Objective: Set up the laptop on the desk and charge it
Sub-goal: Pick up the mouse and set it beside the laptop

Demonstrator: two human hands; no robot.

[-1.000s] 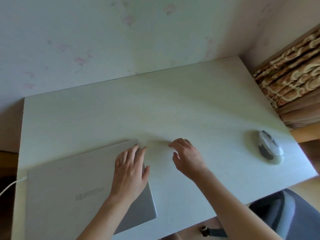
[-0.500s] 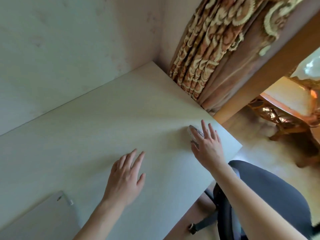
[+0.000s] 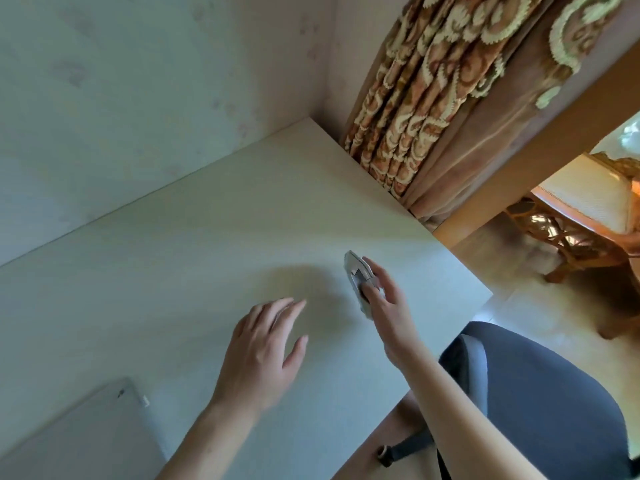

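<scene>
Only a corner of the closed laptop (image 3: 79, 434) showed at the lower left of the white desk (image 3: 207, 244), the rest cut off by the frame edge; a small white piece (image 3: 144, 400) stuck out at that corner, too small to identify. The mouse (image 3: 356, 275) was half hidden behind the right hand (image 3: 388, 306), whose fingers were wrapped around it, the mouse tipped up on its side; whether it had left the desk could not be told. The left hand (image 3: 263, 351) hovered open over the bare desk, fingers spread, holding nothing, slightly blurred.

Half a second earlier the right hand had lain flat on top of the mouse near the desk's right edge; now the mouse stood further in from that edge. The left hand had shifted right, further from the laptop. A second earlier both hands had been at the laptop's far corner and the mouse had sat alone. A patterned curtain (image 3: 433, 98) hung past the desk, and a dark chair (image 3: 540, 403) stood below.
</scene>
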